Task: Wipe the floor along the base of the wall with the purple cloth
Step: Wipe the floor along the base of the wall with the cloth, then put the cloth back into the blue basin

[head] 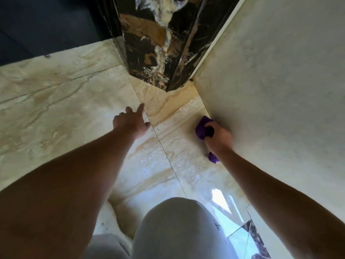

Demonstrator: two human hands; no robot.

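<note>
A bunched purple cloth [202, 128] lies on the beige marble floor [74, 113], right against the base of the pale wall [276, 90]. My right hand [218, 138] is shut on it from above; a tail of the cloth sticks out below my wrist. My left hand [131, 121] is out over the floor to the left of the cloth, fingers spread, holding nothing. I cannot tell whether its fingertips touch the tiles.
A black and gold marble column [158, 43] stands at the corner ahead, where the wall ends. A dark area lies beyond the floor edge at top left. My knee in grey trousers [177, 230] fills the bottom centre. Tile joints cross the floor.
</note>
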